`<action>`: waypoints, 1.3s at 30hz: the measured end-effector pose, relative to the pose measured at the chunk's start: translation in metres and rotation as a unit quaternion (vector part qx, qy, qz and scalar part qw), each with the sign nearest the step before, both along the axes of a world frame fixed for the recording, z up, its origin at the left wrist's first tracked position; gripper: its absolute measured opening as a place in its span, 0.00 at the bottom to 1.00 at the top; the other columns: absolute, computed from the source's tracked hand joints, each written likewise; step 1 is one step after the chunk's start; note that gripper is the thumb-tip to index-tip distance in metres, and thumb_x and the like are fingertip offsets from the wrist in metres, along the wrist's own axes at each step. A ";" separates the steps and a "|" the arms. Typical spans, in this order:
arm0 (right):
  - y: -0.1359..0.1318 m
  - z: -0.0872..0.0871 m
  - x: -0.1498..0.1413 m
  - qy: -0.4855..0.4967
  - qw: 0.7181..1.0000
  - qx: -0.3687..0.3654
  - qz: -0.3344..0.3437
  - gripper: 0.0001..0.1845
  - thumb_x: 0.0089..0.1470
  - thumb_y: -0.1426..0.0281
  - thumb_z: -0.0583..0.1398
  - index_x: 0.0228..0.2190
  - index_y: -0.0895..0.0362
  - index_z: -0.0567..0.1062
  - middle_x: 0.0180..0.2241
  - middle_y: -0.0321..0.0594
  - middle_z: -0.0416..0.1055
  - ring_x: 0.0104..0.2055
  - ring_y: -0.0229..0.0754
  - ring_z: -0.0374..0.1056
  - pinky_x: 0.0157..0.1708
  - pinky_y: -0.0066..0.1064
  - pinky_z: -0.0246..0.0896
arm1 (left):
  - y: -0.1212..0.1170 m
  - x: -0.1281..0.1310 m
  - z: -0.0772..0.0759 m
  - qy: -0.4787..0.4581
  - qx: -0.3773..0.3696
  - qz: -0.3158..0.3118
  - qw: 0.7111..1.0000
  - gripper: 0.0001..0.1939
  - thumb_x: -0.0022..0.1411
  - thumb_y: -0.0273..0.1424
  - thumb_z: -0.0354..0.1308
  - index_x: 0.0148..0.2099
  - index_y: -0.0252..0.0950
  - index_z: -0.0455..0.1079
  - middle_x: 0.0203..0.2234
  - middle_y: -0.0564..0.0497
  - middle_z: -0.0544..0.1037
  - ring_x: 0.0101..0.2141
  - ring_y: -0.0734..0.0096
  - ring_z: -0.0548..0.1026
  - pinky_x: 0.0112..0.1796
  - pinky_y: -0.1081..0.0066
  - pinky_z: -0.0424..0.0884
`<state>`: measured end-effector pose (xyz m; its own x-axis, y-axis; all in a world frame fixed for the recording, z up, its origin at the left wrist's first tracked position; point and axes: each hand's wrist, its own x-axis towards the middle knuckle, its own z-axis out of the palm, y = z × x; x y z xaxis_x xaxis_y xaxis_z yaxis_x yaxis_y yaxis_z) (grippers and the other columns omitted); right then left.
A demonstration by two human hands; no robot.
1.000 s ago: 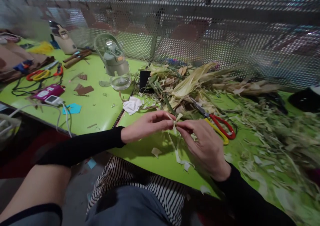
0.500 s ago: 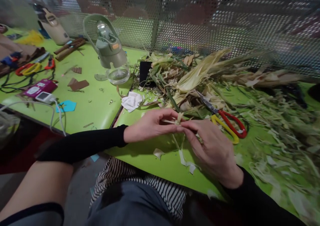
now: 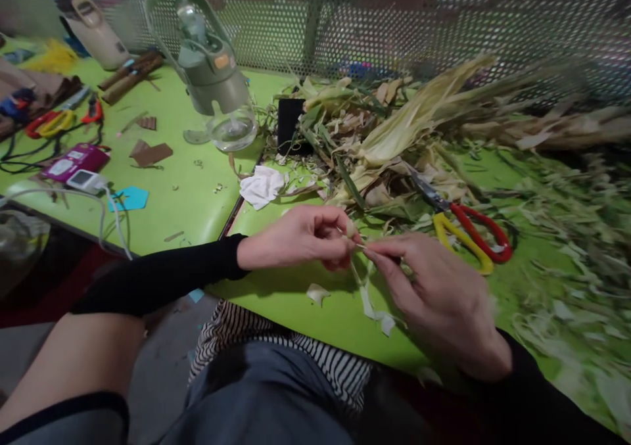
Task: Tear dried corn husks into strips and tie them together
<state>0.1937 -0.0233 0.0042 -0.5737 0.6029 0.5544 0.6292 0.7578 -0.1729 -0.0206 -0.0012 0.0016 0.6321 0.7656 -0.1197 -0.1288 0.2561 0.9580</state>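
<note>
Well, left hand (image 3: pixel 296 238): lay at nine o'clock from a pale husk strip (image 3: pixel 361 246), fingers curled, gripping it.
Right hand (image 3: pixel 438 294): lay at four o'clock, thumb and forefinger pinching the same strip.
Strip's place: between both sets of fingertips, above the green table (image 3: pixel 296 294).
Scissors (image 3: pixel 446 206): rested between two and three o'clock, blades pointing toward ten.
Husk heap (image 3: pixel 365 149): spread at twelve o'clock, beyond the hands.
Tissue (image 3: pixel 261 185): lay crumpled at ten o'clock.
Bottle (image 3: pixel 211 93): stood near eleven o'clock, handle raised.
</note>
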 end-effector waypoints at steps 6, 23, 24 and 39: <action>0.008 -0.002 0.001 0.002 0.992 0.113 -0.046 0.14 0.59 0.74 0.64 0.46 0.52 0.72 0.39 0.44 0.77 0.41 0.49 0.74 0.40 0.41 0.67 | 0.002 0.006 -0.001 -0.080 -0.133 0.049 0.987 0.03 0.64 0.27 0.57 0.41 0.33 0.68 0.32 0.50 0.80 0.33 0.77 0.79 0.43 0.70 0.74; -0.011 -0.001 -0.007 -0.123 0.975 0.184 -0.014 0.10 0.57 0.76 0.65 0.43 0.60 0.76 0.34 0.47 0.80 0.33 0.48 0.71 0.34 0.41 0.65 | 0.000 0.007 -0.005 -0.002 0.007 0.053 0.999 0.08 0.65 0.31 0.61 0.41 0.31 0.68 0.22 0.57 0.74 0.24 0.83 0.69 0.30 0.78 0.63; -0.011 -0.001 -0.007 -0.125 0.975 0.185 -0.013 0.10 0.58 0.76 0.65 0.43 0.60 0.75 0.34 0.46 0.80 0.33 0.48 0.71 0.33 0.40 0.65 | 0.001 0.008 -0.005 -0.005 0.001 0.055 0.998 0.07 0.65 0.30 0.61 0.41 0.31 0.68 0.23 0.56 0.75 0.25 0.83 0.70 0.30 0.78 0.64; 0.001 -0.006 -0.003 -0.103 0.964 0.243 -0.041 0.21 0.54 0.73 0.68 0.50 0.57 0.76 0.39 0.46 0.80 0.38 0.49 0.72 0.38 0.41 0.61 | 0.005 0.012 -0.009 -0.085 -0.105 0.060 0.989 0.07 0.63 0.23 0.52 0.41 0.34 0.70 0.33 0.53 0.76 0.33 0.78 0.73 0.46 0.70 0.71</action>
